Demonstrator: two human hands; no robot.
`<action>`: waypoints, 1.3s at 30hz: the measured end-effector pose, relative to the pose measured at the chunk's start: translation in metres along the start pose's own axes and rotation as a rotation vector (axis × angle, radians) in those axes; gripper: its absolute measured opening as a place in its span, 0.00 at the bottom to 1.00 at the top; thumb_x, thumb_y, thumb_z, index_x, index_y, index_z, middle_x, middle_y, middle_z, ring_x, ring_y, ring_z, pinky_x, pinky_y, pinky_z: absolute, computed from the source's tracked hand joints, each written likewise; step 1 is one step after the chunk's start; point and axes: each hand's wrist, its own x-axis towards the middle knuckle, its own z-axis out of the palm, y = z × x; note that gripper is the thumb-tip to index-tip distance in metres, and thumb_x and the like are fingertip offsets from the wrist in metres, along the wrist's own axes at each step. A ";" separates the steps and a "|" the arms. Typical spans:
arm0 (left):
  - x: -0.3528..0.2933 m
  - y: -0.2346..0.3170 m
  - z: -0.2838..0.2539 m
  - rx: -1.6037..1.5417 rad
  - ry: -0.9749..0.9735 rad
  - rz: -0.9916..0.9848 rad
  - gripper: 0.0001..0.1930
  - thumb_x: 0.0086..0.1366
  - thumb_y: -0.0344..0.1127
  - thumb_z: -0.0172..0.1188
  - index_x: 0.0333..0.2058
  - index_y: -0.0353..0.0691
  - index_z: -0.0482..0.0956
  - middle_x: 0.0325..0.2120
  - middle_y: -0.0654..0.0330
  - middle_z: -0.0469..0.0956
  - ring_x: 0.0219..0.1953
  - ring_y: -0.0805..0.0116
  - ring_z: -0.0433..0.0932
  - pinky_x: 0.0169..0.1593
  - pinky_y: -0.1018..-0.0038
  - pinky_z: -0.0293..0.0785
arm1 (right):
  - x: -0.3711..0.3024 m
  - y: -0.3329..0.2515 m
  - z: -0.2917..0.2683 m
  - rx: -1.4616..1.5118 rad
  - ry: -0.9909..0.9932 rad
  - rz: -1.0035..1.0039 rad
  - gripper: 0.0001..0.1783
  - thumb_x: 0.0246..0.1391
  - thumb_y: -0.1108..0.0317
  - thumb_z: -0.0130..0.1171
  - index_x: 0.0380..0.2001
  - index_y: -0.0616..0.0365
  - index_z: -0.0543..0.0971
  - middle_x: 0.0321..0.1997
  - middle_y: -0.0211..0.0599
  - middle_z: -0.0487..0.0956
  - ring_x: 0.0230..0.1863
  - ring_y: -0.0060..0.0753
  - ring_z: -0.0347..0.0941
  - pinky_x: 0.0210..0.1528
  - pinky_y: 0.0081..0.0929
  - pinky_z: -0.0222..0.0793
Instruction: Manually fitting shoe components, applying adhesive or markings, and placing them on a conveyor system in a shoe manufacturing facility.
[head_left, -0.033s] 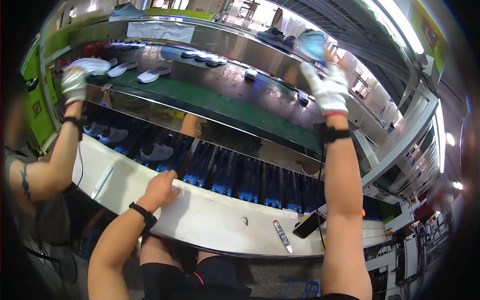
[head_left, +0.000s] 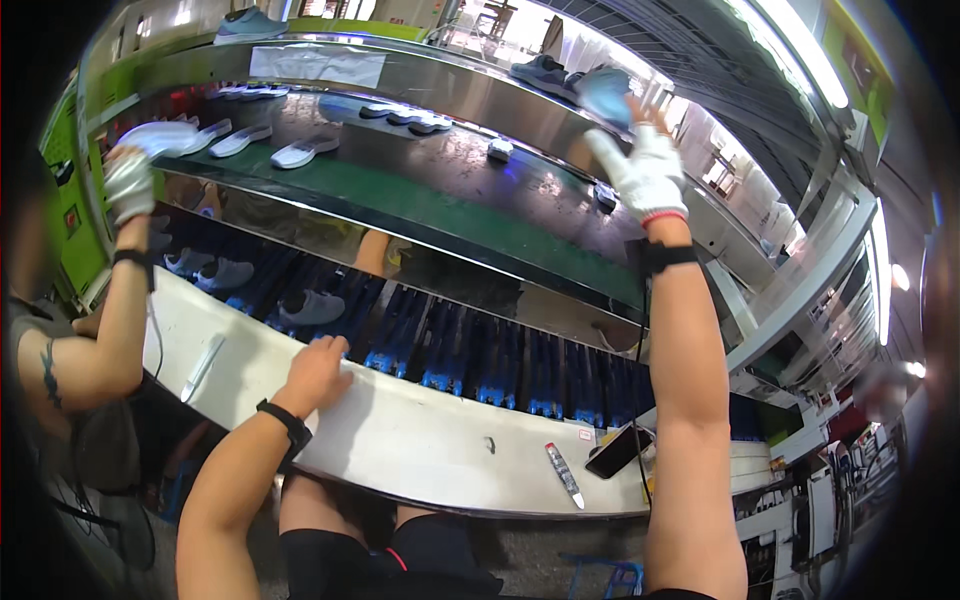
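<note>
Ten o'clock: co-worker's gloved hand, pale sole. Half-past ten: loose soles, untouched, on green belt. Eight: left hand on bench, loosely bent, apparently empty. One: blue shoe at upper shelf, whether set down unclear. Two: gloved right hand, fingers spread, hold uncertain.

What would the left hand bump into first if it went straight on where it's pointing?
Likely the dark, blue-ended slats just beyond the left hand; the grey shoe seems slightly left of that line, though depth is unclear.
</note>
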 end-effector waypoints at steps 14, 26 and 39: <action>0.125 -0.195 0.084 0.463 -0.079 -0.355 0.51 0.53 0.43 0.81 0.74 0.44 0.64 0.65 0.46 0.76 0.68 0.41 0.75 0.68 0.46 0.77 | 0.005 -0.032 0.041 -0.064 -0.200 0.075 0.67 0.45 0.24 0.76 0.83 0.41 0.62 0.86 0.47 0.61 0.87 0.59 0.51 0.86 0.70 0.37; 0.074 -0.061 0.000 0.049 0.338 -0.104 0.32 0.54 0.42 0.80 0.56 0.36 0.78 0.47 0.43 0.85 0.47 0.41 0.86 0.51 0.50 0.83 | 0.006 -0.027 0.022 -0.153 -0.271 0.100 0.69 0.45 0.25 0.76 0.83 0.45 0.61 0.85 0.48 0.62 0.86 0.57 0.55 0.86 0.67 0.40; -0.122 0.006 0.007 -0.446 0.053 -0.188 0.19 0.65 0.48 0.68 0.43 0.38 0.82 0.28 0.47 0.87 0.33 0.41 0.86 0.41 0.50 0.82 | -0.041 -0.193 0.041 0.123 -0.323 -0.441 0.42 0.61 0.39 0.71 0.70 0.56 0.79 0.75 0.61 0.76 0.76 0.63 0.71 0.78 0.58 0.63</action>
